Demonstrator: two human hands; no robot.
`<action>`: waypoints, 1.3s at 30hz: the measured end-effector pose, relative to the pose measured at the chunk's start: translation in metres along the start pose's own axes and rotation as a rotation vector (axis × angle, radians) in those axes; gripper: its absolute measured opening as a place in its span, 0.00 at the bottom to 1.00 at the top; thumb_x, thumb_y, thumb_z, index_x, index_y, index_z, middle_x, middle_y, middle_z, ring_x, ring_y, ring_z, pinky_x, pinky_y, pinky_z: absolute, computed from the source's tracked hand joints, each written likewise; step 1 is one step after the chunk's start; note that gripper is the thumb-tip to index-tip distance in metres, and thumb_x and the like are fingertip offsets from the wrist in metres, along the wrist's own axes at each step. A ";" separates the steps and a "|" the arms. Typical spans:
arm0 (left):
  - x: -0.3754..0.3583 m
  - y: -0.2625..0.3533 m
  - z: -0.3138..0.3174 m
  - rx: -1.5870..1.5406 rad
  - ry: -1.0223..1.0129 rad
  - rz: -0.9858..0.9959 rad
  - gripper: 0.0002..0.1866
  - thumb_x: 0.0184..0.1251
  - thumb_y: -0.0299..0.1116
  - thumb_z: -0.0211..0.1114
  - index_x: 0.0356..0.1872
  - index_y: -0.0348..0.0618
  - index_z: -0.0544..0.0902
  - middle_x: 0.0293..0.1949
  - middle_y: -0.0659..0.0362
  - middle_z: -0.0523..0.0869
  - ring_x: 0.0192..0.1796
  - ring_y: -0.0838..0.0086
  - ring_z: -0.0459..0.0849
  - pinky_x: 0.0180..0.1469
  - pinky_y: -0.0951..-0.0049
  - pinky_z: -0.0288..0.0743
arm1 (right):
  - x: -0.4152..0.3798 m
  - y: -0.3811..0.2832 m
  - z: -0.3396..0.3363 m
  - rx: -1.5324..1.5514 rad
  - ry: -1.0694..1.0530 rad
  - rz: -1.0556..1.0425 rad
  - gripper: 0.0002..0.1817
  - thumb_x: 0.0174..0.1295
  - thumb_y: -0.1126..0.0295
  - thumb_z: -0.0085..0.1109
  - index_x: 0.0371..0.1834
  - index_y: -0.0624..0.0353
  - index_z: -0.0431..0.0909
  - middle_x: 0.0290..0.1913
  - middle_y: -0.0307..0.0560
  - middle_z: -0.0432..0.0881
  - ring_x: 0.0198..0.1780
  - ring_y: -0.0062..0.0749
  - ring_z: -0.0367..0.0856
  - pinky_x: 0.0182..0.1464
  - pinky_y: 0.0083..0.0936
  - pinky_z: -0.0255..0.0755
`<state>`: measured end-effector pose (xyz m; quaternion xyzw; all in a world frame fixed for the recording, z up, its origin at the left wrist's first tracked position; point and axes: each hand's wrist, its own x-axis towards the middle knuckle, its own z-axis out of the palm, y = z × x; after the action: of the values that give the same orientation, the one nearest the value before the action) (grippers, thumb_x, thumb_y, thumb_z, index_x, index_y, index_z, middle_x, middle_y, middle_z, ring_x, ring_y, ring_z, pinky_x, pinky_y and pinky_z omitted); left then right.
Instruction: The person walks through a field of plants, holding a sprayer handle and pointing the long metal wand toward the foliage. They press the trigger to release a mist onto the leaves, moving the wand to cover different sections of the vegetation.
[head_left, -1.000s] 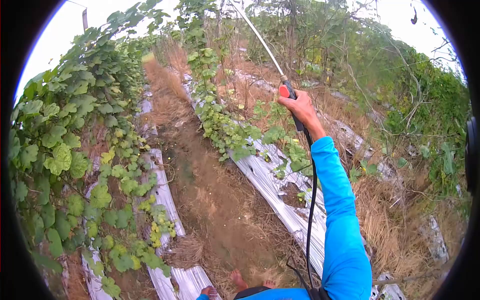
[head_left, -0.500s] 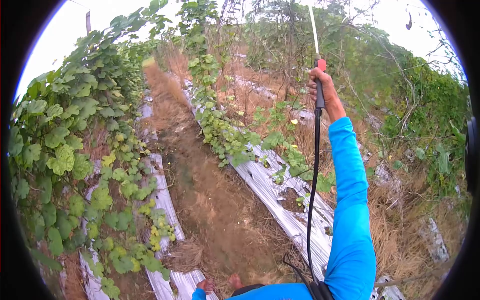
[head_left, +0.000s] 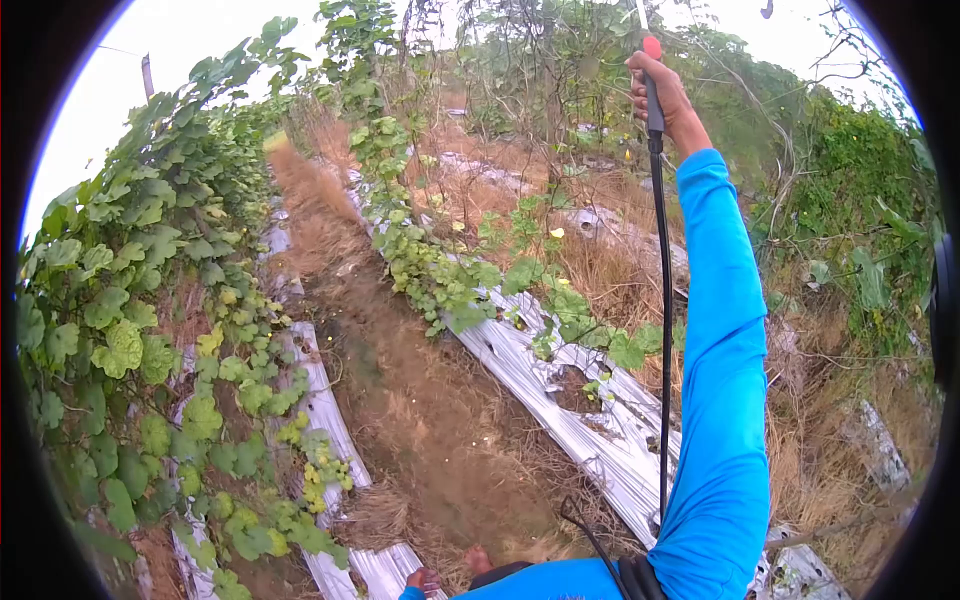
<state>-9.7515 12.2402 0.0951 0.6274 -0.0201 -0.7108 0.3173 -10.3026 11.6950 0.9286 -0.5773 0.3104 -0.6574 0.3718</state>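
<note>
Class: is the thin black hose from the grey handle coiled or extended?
Extended: below the grey handle in the right hand, the thin black hose runs nearly straight.

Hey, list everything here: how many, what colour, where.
Spray wand: one, dark with red, upper right
Hose: one, black, hanging below the wand
Leafy plants: many, green, left, centre and right
Path: one, brown, middle
Plastic sheeting: several strips, silvery, flanking path
Dry grass: patches, tan, along path and right
Post: one, grey, upper left
Sky: one, white, top
Strap: count unclear, black, right shoulder
Foot: one, bare, bottom centre
Sleeves: two, blue, both arms
Left hand: one, bare, bottom edge
Right hand: one, bare, gripping wand
</note>
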 end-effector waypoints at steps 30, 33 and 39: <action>-0.100 -0.133 0.064 0.085 0.152 -0.013 0.17 0.53 0.48 0.61 0.39 0.50 0.80 0.34 0.59 0.83 0.33 0.65 0.81 0.34 0.58 0.73 | -0.143 -0.054 -0.078 -0.424 0.298 -0.151 0.28 0.40 0.46 0.70 0.31 0.60 0.76 0.23 0.38 0.72 0.19 0.21 0.71 0.22 0.21 0.67; -0.113 -0.183 0.065 0.032 0.161 -0.070 0.16 0.51 0.46 0.62 0.38 0.51 0.80 0.34 0.60 0.83 0.33 0.66 0.80 0.34 0.58 0.73 | -0.166 -0.062 -0.087 -0.470 0.295 -0.137 0.28 0.40 0.46 0.71 0.31 0.60 0.76 0.23 0.38 0.73 0.21 0.22 0.72 0.23 0.21 0.67; -0.105 -0.330 0.040 -0.767 -0.978 -0.363 0.26 0.56 0.56 0.57 0.46 0.46 0.78 0.38 0.53 0.84 0.36 0.59 0.82 0.34 0.52 0.75 | -0.230 -0.079 -0.075 -0.607 0.348 -0.088 0.28 0.41 0.43 0.68 0.27 0.59 0.78 0.22 0.38 0.74 0.24 0.26 0.73 0.28 0.26 0.66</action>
<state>-9.9271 12.5387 0.0555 0.0668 0.1997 -0.9136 0.3478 -10.3740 11.9300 0.8628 -0.5536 0.5253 -0.6391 0.0959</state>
